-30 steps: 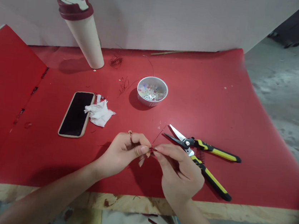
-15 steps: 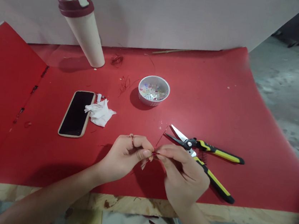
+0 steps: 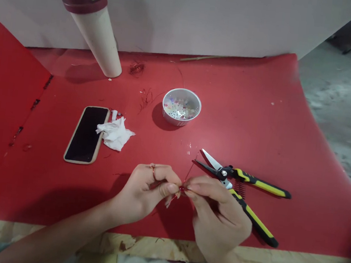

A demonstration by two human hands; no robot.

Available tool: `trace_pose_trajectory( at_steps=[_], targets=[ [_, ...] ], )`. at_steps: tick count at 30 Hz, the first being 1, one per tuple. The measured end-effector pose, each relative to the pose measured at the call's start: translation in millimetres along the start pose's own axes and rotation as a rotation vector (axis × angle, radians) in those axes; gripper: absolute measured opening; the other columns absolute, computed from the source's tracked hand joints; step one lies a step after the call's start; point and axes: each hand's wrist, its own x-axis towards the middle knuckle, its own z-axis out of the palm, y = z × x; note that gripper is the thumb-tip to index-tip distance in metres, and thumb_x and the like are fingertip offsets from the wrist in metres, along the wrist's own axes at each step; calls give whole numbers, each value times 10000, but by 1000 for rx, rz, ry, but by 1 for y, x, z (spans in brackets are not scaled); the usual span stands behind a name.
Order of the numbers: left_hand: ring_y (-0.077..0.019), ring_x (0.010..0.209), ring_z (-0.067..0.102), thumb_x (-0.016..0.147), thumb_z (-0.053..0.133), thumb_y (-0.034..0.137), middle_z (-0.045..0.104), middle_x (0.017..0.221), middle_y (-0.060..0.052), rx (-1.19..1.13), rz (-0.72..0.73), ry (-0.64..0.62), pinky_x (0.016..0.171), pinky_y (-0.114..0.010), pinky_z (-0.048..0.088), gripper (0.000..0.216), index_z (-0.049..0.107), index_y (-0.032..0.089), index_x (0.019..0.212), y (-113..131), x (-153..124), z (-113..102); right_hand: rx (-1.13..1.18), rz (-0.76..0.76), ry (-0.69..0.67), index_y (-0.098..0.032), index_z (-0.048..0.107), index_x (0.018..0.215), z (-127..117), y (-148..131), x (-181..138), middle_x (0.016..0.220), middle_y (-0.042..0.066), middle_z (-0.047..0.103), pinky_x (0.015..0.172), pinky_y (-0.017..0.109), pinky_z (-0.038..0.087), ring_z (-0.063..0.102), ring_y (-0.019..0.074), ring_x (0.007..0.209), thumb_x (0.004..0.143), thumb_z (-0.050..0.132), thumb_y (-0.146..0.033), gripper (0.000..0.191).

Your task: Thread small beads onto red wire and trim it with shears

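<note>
Between my two hands is a small dark red bead (image 3: 182, 188), with a thin red wire (image 3: 191, 170) rising from it toward the shears. My left hand (image 3: 148, 191), with a ring on one finger, pinches the bead from the left between thumb and forefinger. From the other side my right hand (image 3: 220, 212) is closed in a pinch at the bead; its fingertips nearly meet the left ones, and what exactly they grip is too small to make out. Spring-handled shears (image 3: 224, 173) with yellow and black handles lie spread beside my right hand.
Beyond my hands stands a perforated white bowl (image 3: 183, 91) of small beads. A phone (image 3: 82, 138) with crumpled tissue (image 3: 116, 134) lies left. Behind are a tumbler (image 3: 98, 34) and tangled red wire (image 3: 136, 68). The red table covering (image 3: 258, 128) ends at a wooden front edge (image 3: 275, 261).
The view has shifted slightly. Both hands keep their pinch at the bead; the right fingers have moved a little, and the red bead shows more clearly between the fingertips.
</note>
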Motion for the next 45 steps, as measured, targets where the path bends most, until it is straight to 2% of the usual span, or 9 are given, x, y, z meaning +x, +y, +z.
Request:
trace_pose_trajectory(
  at_steps=[7, 11, 18, 25, 29, 32, 35, 39, 45],
  targets=[
    [-72, 468, 466, 811, 569, 378, 483, 556, 16, -197, -140, 29, 481, -214, 372, 286, 538, 143, 652, -6, 3, 2, -27, 16, -32, -254, 674, 865, 1, 2, 0, 722, -14, 673, 555, 290, 505, 622, 149, 652, 715, 621, 18, 315],
    [-74, 462, 450, 800, 574, 407, 462, 542, 22, -230, -164, 44, 479, -218, 367, 313, 518, 146, 636, -7, 5, 0, -47, 35, -55, -256, 674, 872, 1, 2, 1, 740, -10, 677, 549, 291, 509, 623, 151, 646, 718, 615, 15, 317],
    [-77, 494, 461, 853, 508, 354, 476, 553, 13, -19, -71, 34, 516, -221, 367, 312, 507, 151, 617, -6, 4, -3, -44, 117, -104, -253, 662, 822, 1, 2, 6, 706, -14, 666, 556, 267, 505, 619, 145, 643, 740, 613, -27, 245],
    [-80, 512, 463, 870, 482, 315, 488, 567, 13, 85, -45, 63, 534, -221, 368, 290, 507, 156, 628, -5, 7, -6, -55, 295, -160, -239, 646, 772, 4, 5, 15, 685, -23, 654, 540, 218, 496, 613, 121, 610, 788, 601, -145, 106],
    [-90, 543, 477, 868, 484, 318, 491, 568, 12, 124, -50, 80, 567, -229, 379, 286, 514, 156, 634, -5, 8, -6, -97, 272, -191, -236, 648, 779, 2, 8, 18, 756, -1, 634, 625, 247, 505, 607, 137, 710, 805, 586, -179, 88],
    [-85, 518, 466, 857, 496, 351, 482, 554, 21, 34, -112, 67, 543, -224, 377, 280, 511, 156, 657, -5, 8, -5, -140, 231, -208, -235, 649, 788, -1, 8, 18, 786, 8, 621, 676, 273, 503, 597, 147, 755, 802, 588, -178, 84],
    [-78, 468, 447, 822, 541, 395, 476, 537, 30, -143, -186, 57, 477, -216, 358, 279, 511, 153, 685, -7, 9, -3, -115, 241, -219, -234, 644, 806, -2, 8, 18, 780, 7, 638, 654, 275, 507, 608, 149, 740, 801, 586, -178, 81],
    [-71, 435, 438, 805, 568, 392, 478, 510, 31, -294, -211, 65, 425, -200, 315, 277, 510, 148, 687, -14, 8, -2, -19, 346, -214, -221, 629, 797, 1, 7, 19, 727, -10, 654, 606, 251, 513, 621, 135, 669, 777, 610, -206, 31],
    [-64, 425, 426, 811, 570, 371, 496, 511, 31, -322, -218, 82, 434, -200, 313, 259, 514, 146, 696, -17, 7, 2, 152, 472, -231, -205, 611, 777, 1, 13, 18, 693, -16, 635, 611, 245, 512, 614, 126, 654, 757, 641, -258, 64]
  ],
)
